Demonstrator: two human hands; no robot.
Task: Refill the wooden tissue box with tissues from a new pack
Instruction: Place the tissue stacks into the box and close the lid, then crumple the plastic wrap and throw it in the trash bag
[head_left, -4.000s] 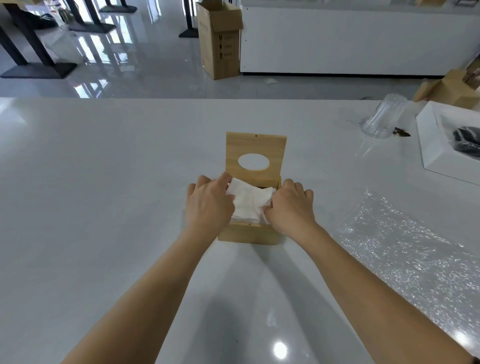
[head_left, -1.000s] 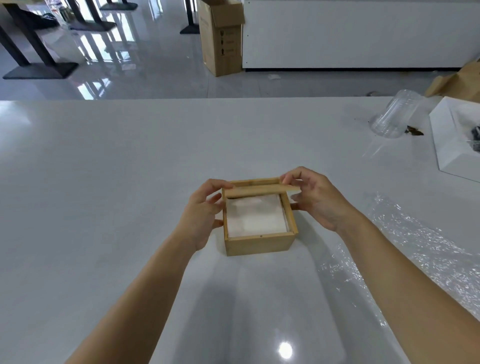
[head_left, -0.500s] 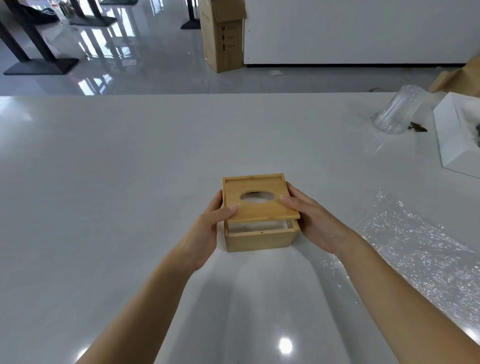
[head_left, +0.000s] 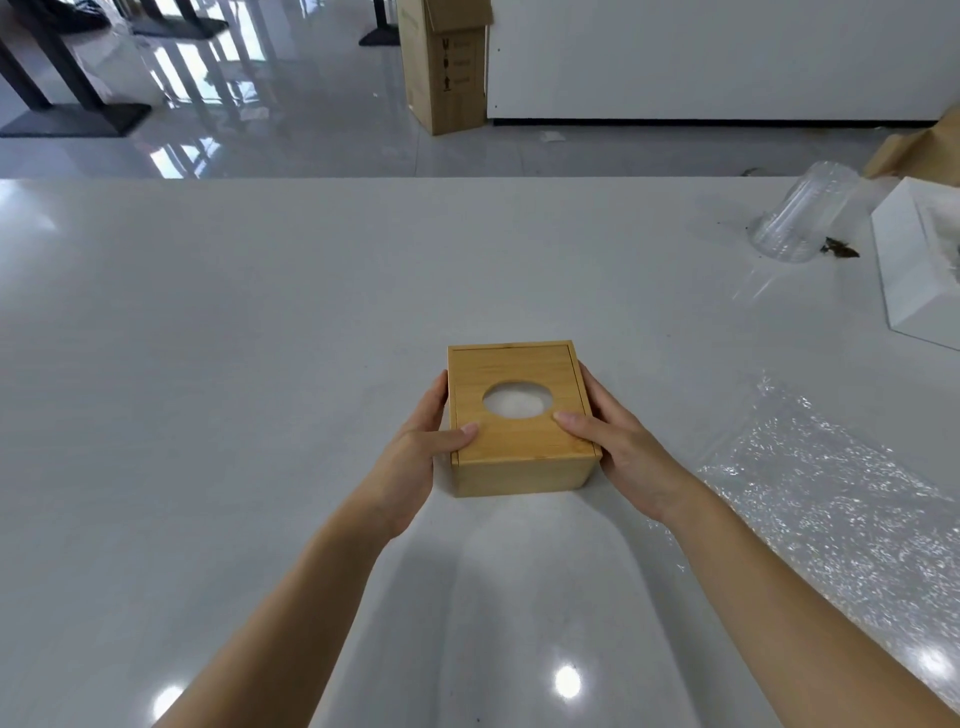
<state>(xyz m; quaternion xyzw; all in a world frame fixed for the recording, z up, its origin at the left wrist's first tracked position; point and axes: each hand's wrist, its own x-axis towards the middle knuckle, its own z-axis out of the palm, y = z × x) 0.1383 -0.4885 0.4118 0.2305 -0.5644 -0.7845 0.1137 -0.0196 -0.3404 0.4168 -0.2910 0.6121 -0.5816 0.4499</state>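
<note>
White and glossy, the table (head_left: 260, 364) fills the near side of the room, with a crumpled clear wrapper (head_left: 831, 519) lying to the right. Near its middle sits the wooden tissue box (head_left: 519, 475). Its lid (head_left: 519, 364), raised a moment ago, now lies shut and flush. Both the left hand (head_left: 415, 457) and right hand (head_left: 618, 447) keep a grip on the box's sides, thumbs resting on the lid. White tissues (head_left: 517, 402) show through the oval hole, so the refill looks all but finished.
</note>
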